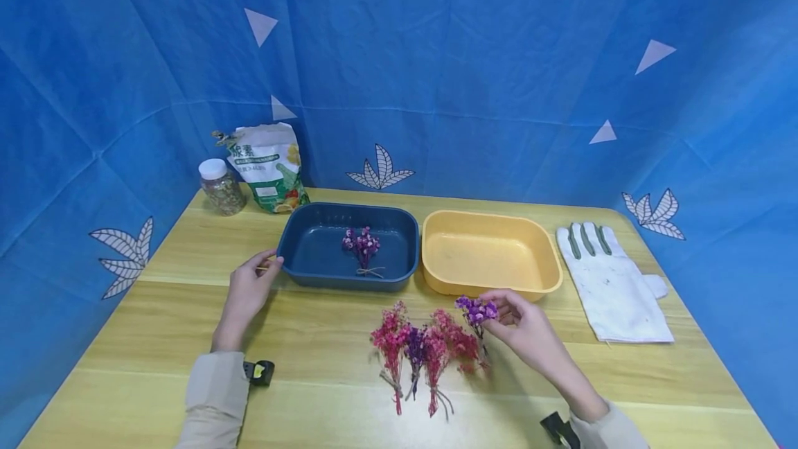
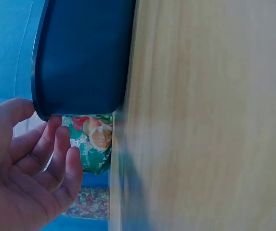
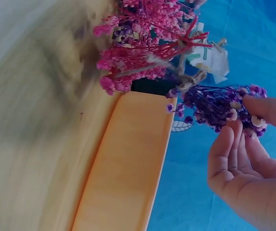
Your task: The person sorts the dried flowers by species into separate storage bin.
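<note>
In the head view my right hand [image 1: 526, 335] pinches a small bunch of purple dried flowers [image 1: 476, 310] by its blossoms, in front of the yellow basin [image 1: 555, 276]. The right wrist view shows thumb and fingers around the purple blossoms [image 3: 215, 106], with the tied stems toward the pink bunches [image 3: 147, 43]. My left hand [image 1: 248, 289] holds the left rim of the blue basin [image 1: 349, 284] between thumb and fingertips, also seen at the basin's corner in the left wrist view. One purple bunch [image 1: 361, 247] lies inside the blue basin.
Several tied bunches of pink flowers [image 1: 391, 338] and a purple one [image 1: 415, 348] lie at the front centre. A white glove [image 1: 617, 296] lies at right. Behind the blue basin stand a fertilizer bag [image 1: 268, 165] and a white-capped jar [image 1: 223, 192]. Blue cloth [image 1: 436, 75] encloses the table.
</note>
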Action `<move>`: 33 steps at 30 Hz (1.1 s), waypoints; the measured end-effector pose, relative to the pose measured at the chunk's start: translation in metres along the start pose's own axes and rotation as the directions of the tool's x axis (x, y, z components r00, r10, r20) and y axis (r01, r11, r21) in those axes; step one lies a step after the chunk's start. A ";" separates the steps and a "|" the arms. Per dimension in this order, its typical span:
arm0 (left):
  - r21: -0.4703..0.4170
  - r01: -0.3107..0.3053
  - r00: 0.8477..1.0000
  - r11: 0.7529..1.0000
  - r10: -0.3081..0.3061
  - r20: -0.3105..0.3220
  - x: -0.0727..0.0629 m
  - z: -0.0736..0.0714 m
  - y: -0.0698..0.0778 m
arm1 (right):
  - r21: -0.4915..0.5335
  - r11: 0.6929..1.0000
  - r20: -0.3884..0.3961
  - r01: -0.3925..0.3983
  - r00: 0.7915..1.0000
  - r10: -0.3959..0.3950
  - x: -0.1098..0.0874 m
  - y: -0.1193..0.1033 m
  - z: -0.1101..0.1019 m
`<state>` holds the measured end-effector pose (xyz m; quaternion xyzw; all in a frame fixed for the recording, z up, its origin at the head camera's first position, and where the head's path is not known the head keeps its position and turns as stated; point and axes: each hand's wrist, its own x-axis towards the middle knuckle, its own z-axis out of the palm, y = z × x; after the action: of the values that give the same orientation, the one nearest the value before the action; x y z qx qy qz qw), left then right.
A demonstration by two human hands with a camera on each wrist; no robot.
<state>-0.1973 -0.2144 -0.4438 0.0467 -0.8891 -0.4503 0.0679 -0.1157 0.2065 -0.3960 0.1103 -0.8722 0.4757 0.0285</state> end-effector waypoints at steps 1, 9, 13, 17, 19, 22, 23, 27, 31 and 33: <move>-0.002 0.000 1.000 1.000 0.000 -0.002 0.000 0.000 0.000 | 0.003 1.000 -0.008 0.001 1.000 -0.001 0.000 -0.001 0.000; -0.007 0.003 1.000 1.000 -0.003 -0.005 0.000 0.001 -0.002 | 0.037 0.999 -0.024 -0.003 1.000 0.004 0.004 -0.006 0.000; -0.010 0.000 1.000 1.000 0.000 -0.003 0.000 0.001 0.000 | 0.068 0.998 -0.009 -0.013 1.000 0.014 0.005 -0.008 0.002; -0.014 -0.009 1.000 1.000 0.009 -0.004 0.000 0.000 0.003 | 0.076 0.997 -0.004 -0.003 1.000 0.004 0.006 -0.010 0.004; -0.015 -0.010 1.000 1.000 0.010 -0.006 0.000 0.000 0.004 | 0.072 0.997 -0.002 -0.001 1.000 0.001 0.007 -0.010 0.005; -0.017 -0.006 1.000 1.000 0.006 -0.005 0.000 -0.001 0.005 | 0.076 0.997 0.002 -0.004 1.000 0.003 0.007 -0.011 0.006; -0.015 -0.005 1.000 1.000 0.005 -0.005 0.001 -0.001 0.005 | 0.077 0.997 0.003 -0.005 1.000 0.005 0.007 -0.012 0.006; -0.009 -0.002 1.000 1.000 0.002 -0.006 0.000 -0.001 0.005 | 0.087 0.996 0.004 -0.017 1.000 0.017 0.007 -0.014 0.006; -0.012 0.003 1.000 1.000 -0.003 -0.002 0.000 -0.001 0.004 | 0.107 0.994 0.011 -0.021 1.000 0.020 0.006 -0.016 0.006; -0.013 0.007 1.000 1.000 -0.007 -0.001 0.000 -0.002 0.003 | 0.124 0.992 0.024 -0.019 1.000 0.016 0.006 -0.017 0.006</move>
<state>-0.1969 -0.2137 -0.4401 0.0496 -0.8859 -0.4564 0.0669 -0.1172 0.1913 -0.3846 0.1096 -0.8421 0.5281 0.0072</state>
